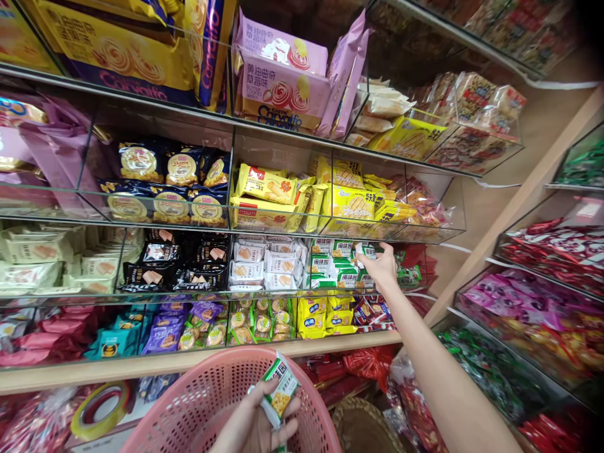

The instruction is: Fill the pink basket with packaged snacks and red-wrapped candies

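Observation:
My left hand [259,418] is closed on a green-and-white snack packet [282,387] with a picture of small yellow pieces on it. It hangs over a pink perforated plastic basket [184,402]. Up at the shelf, my right hand [381,267] reaches into a clear bin of matching green-and-white packets [344,277]. Thumb and forefinger are around one packet [367,250] at the bin's right end; part of the grip is hidden behind the hand.
White wafer packets [248,270] fill the neighbouring bin, and yellow packets [313,314] lie below. Clear dividers and shelf edges [283,234] run above my right hand. A tape roll [101,412] lies at lower left. More candy bins [509,302] stand at right.

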`<move>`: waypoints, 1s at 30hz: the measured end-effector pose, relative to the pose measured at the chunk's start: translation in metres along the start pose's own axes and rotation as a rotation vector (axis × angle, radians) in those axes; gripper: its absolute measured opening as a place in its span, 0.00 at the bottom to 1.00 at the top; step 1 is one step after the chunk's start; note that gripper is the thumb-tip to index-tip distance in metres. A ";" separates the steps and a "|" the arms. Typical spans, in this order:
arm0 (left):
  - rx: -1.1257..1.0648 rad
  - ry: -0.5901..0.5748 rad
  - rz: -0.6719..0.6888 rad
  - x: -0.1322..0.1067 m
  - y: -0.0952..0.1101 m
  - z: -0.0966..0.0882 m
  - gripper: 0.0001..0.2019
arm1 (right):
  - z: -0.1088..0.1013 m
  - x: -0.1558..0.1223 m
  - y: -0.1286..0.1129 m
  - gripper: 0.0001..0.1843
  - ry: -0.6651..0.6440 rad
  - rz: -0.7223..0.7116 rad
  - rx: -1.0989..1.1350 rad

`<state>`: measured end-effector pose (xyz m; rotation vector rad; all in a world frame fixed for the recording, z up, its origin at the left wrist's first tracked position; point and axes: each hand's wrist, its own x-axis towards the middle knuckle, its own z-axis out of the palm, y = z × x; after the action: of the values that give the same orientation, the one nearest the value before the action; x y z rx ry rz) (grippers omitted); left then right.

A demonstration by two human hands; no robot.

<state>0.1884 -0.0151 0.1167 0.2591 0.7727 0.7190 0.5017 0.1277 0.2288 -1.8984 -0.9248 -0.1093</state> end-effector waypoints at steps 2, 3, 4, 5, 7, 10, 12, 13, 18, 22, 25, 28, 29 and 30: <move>0.010 0.009 -0.015 0.000 -0.001 0.000 0.15 | -0.001 0.000 0.000 0.40 0.007 0.008 0.071; 0.011 0.009 -0.017 0.001 -0.001 0.000 0.15 | -0.002 0.000 0.000 0.41 0.010 0.009 0.107; 0.010 0.005 -0.017 0.001 -0.001 0.000 0.15 | -0.004 -0.001 0.000 0.42 0.012 0.011 0.140; 0.010 -0.004 -0.019 0.002 -0.002 -0.001 0.16 | -0.006 -0.001 0.001 0.43 0.012 0.013 0.169; 0.009 -0.030 -0.011 0.003 -0.002 -0.003 0.16 | -0.012 -0.003 0.004 0.45 0.013 0.016 0.208; 0.002 -0.065 -0.001 0.003 -0.001 -0.005 0.18 | -0.026 -0.012 0.012 0.47 0.030 -0.015 0.235; -0.010 -0.090 0.015 0.002 0.001 -0.005 0.19 | -0.038 -0.029 0.018 0.47 0.045 -0.077 0.246; -0.015 -0.109 0.016 0.002 0.002 -0.004 0.19 | -0.043 -0.043 0.020 0.47 0.042 -0.109 0.246; -0.018 -0.181 0.016 0.002 0.006 0.004 0.21 | -0.053 -0.151 0.015 0.42 -0.187 -0.197 0.235; 0.018 -0.244 0.039 0.004 0.008 0.006 0.22 | -0.039 -0.230 0.002 0.40 -0.447 -0.240 0.250; 0.055 -0.276 0.079 0.005 0.009 0.003 0.23 | -0.024 -0.259 -0.005 0.39 -0.483 -0.270 0.220; 0.079 -0.297 0.123 0.004 0.007 0.000 0.22 | -0.013 -0.272 -0.008 0.39 -0.493 -0.301 0.181; 0.085 -0.301 0.140 0.004 0.006 0.000 0.21 | -0.011 -0.276 -0.008 0.39 -0.501 -0.309 0.175; 0.092 -0.296 0.157 0.005 0.004 -0.001 0.20 | -0.008 -0.280 -0.009 0.39 -0.508 -0.309 0.169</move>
<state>0.1883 -0.0091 0.1151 0.5025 0.5068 0.7729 0.3011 -0.0313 0.1149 -1.6390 -1.5176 0.2733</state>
